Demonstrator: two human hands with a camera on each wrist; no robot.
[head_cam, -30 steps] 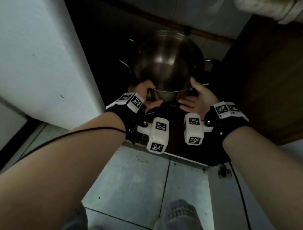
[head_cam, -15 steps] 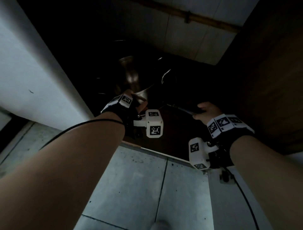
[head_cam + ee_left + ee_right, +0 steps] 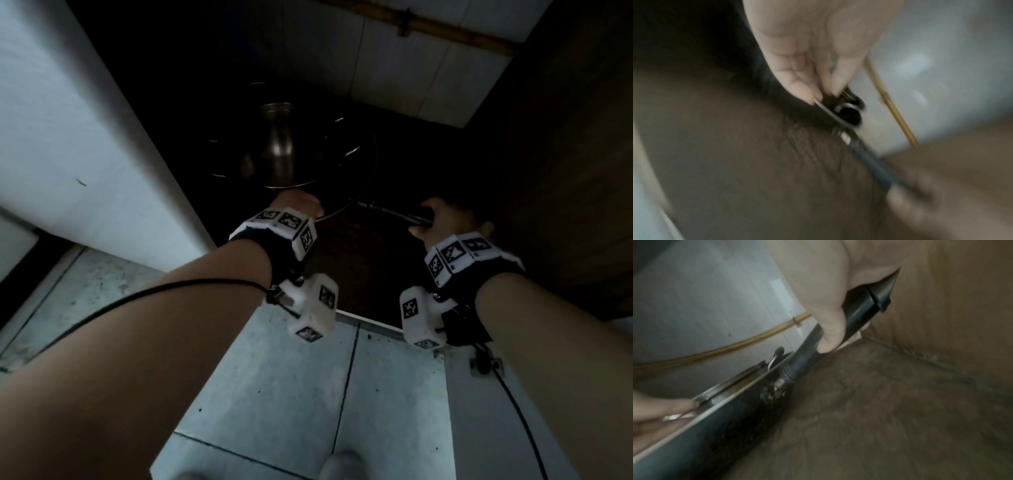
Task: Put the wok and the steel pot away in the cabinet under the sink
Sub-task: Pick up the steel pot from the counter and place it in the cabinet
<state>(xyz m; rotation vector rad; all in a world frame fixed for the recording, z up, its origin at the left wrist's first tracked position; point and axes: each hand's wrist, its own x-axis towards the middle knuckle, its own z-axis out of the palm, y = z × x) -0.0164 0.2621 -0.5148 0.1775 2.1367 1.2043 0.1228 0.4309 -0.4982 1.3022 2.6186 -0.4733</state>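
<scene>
The wok (image 3: 346,161) sits on the brown floor of the cabinet (image 3: 359,274), in the dark left part of the opening, and the steel pot (image 3: 279,150) stands inside the wok, its polished wall catching a little light. The wok's long black handle (image 3: 400,216) points out to the right of the wok, toward the cabinet's brown side wall (image 3: 565,171). The right hand (image 3: 442,219) is curled round the end of that handle; from the right wrist the thumb (image 3: 830,331) is seen lying along the top of the black grip with the fingers wrapped beneath. The left hand (image 3: 298,202) is at the near rim of the wok, and the left wrist view, though blurred, shows its fingertips (image 3: 805,92) pinching a thin metal edge there; whether that edge belongs to the wok or the pot I cannot tell. Behind the wok, a yellowish pipe (image 3: 455,34) runs across the pale tiled back wall (image 3: 411,75). In front of the cabinet lies a grey tiled floor (image 3: 291,394).
</scene>
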